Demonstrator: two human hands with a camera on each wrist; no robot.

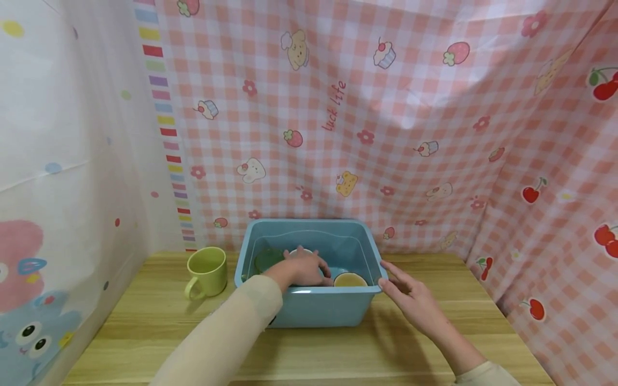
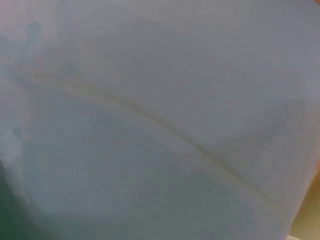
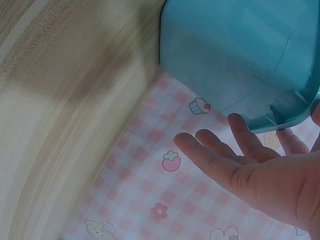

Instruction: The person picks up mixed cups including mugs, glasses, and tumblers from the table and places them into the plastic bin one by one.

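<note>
A light blue plastic tub [image 1: 354,241] stands on the wooden table [image 1: 145,332]. My left hand [image 1: 304,268] reaches into it, palm down, over a white rim [image 1: 295,251], between a dark green round item [image 1: 267,260] and a tan round item [image 1: 350,279]. The tub's front wall hides whatever the hand grips. My right hand [image 1: 396,279] has straight fingers touching the tub's near right corner. In the right wrist view, that open hand [image 3: 235,150] lies just under the tub's corner [image 3: 285,112]. The left wrist view shows only blurred blue tub wall [image 2: 160,100].
A pale green mug [image 1: 207,271] stands on the table just left of the tub, handle toward me. Pink checked cloth [image 1: 386,134] hangs behind and to the right. White printed cloth [image 1: 58,161] closes the left side. Bare wood lies in front of the tub.
</note>
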